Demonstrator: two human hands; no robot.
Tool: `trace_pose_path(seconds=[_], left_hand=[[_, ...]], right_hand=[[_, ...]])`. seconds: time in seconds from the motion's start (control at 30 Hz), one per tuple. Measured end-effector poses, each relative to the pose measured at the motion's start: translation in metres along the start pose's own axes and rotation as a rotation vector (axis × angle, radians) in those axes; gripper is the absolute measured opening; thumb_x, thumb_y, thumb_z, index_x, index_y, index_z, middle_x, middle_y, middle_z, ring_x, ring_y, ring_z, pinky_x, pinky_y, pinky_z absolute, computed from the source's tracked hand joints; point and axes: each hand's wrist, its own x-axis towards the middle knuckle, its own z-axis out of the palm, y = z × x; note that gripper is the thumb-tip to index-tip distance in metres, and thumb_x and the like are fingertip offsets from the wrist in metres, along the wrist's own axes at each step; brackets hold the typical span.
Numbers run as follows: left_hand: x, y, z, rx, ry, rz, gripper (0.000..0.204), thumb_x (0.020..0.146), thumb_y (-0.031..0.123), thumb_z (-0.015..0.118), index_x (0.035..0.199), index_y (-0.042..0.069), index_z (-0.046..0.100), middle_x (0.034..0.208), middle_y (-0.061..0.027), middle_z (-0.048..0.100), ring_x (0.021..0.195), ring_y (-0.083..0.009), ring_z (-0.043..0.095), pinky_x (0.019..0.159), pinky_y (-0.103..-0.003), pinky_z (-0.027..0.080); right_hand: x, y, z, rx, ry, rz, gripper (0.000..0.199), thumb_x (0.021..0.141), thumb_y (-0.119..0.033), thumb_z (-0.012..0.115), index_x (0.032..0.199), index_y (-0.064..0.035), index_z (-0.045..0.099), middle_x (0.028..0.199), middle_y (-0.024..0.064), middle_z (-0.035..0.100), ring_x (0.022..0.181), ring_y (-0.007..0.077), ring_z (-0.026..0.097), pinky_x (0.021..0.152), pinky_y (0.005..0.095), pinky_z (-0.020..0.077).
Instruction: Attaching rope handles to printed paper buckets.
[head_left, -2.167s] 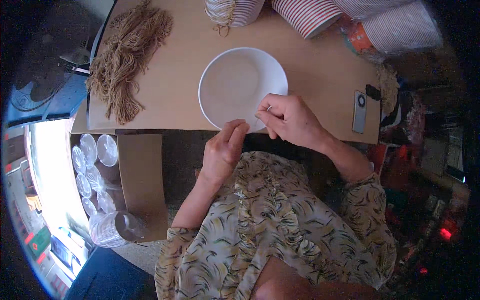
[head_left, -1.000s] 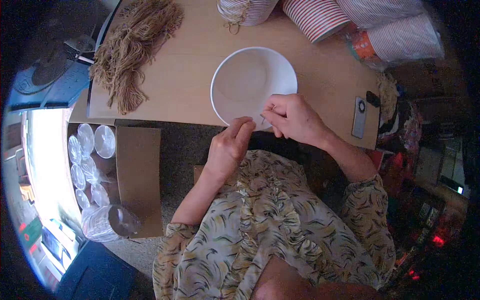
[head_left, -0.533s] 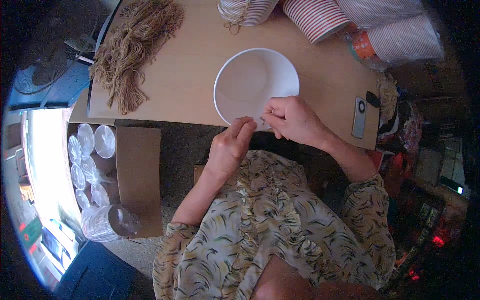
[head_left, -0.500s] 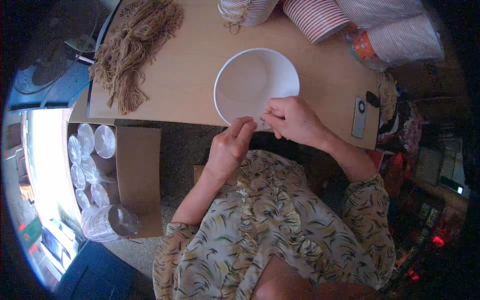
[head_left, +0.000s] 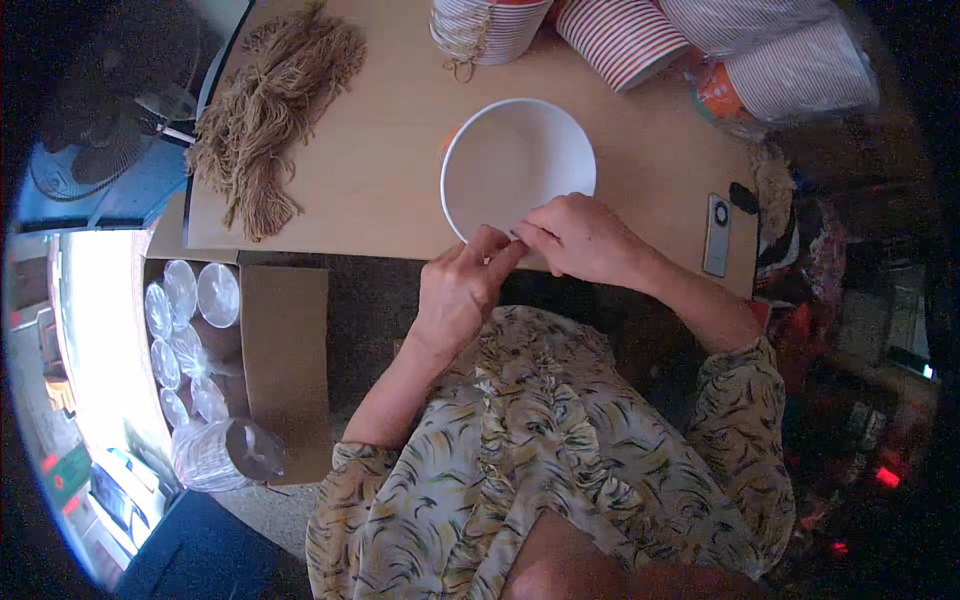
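A white paper bucket [head_left: 517, 160], with a bit of orange on its outer left side, stands tilted toward me at the table's near edge. At its near rim my left hand [head_left: 460, 285] is closed, fingers curled and fingertips pressed together. My right hand [head_left: 590, 240] pinches beside it, its thumb and forefinger meeting the left fingertips. Whatever lies between the fingers is too small or hidden to make out. A bundle of brown twine [head_left: 265, 140] lies on the table at the far left.
Stacks of striped paper buckets [head_left: 625, 45] lie at the far side, some in plastic wrap [head_left: 800, 75]. A phone [head_left: 717, 235] lies at the right edge of the table [head_left: 380, 170]. Left of me, an open cardboard box [head_left: 285, 370] holds several clear-wrapped stacks [head_left: 218, 295].
My hands have come closer together at the near rim, and the left fingers now touch the right ones. The bucket has turned slightly, showing orange on its left side.
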Motion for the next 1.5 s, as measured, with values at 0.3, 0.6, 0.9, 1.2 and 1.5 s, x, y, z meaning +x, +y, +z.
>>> trace_pose_path(seconds=[0.3, 0.6, 0.9, 1.2, 1.5], left_hand=[[0.031, -0.008, -0.009, -0.289, 0.085, -0.193, 0.016, 0.087, 0.004, 0.063, 0.099, 0.010, 0.071, 0.084, -0.0102, 0.064, 0.073, -0.0286, 0.068, 0.062, -0.038, 0.054], [0.045, 0.000, -0.001, -0.349, 0.058, -0.269, 0.019, 0.083, -0.002, 0.066, 0.098, 0.007, 0.073, 0.082, -0.0123, 0.063, 0.071, -0.0272, 0.066, 0.063, -0.035, 0.052], [0.059, -0.026, 0.003, -0.379, 0.070, -0.120, 0.025, 0.081, -0.004, 0.068, 0.102, 0.008, 0.072, 0.090, -0.0125, 0.066, 0.075, -0.0261, 0.067, 0.065, -0.035, 0.055], [-0.012, -0.030, 0.027, 0.064, -0.082, 0.141, 0.044, 0.076, 0.006, 0.060, 0.120, 0.007, 0.064, 0.111, -0.0077, 0.061, 0.102, -0.0230, 0.061, 0.084, -0.038, 0.051], [-0.044, -0.059, 0.042, 0.288, -0.260, 0.241, 0.050, 0.078, 0.013, 0.057, 0.127, 0.008, 0.062, 0.126, -0.0073, 0.055, 0.118, -0.0245, 0.052, 0.096, -0.039, 0.045]], right_hand=[[-0.023, 0.009, -0.016, 0.562, 0.279, -0.006, 0.021, 0.094, -0.010, 0.061, 0.109, 0.0037, 0.058, 0.077, 0.0013, 0.062, 0.069, 0.0057, 0.058, 0.061, 0.0221, 0.0470], [0.006, 0.047, 0.073, 0.941, 0.390, 0.215, 0.021, 0.088, -0.025, 0.072, 0.089, -0.0042, 0.071, 0.068, -0.0015, 0.061, 0.055, 0.0044, 0.049, 0.047, 0.0225, 0.0359], [0.018, 0.036, 0.059, 1.266, 0.435, 0.104, 0.017, 0.089, -0.023, 0.070, 0.087, -0.0061, 0.069, 0.067, -0.0020, 0.060, 0.052, 0.0024, 0.044, 0.046, 0.0194, 0.0299], [0.018, 0.053, 0.058, 1.172, 0.405, 0.036, 0.012, 0.092, -0.016, 0.066, 0.091, -0.0042, 0.065, 0.070, -0.0046, 0.055, 0.059, 0.0028, 0.047, 0.051, 0.0182, 0.0342], [0.018, 0.051, 0.061, 1.081, 0.423, 0.061, 0.014, 0.091, -0.018, 0.068, 0.090, -0.0043, 0.066, 0.070, -0.0042, 0.056, 0.060, 0.0025, 0.048, 0.052, 0.0176, 0.0346]])
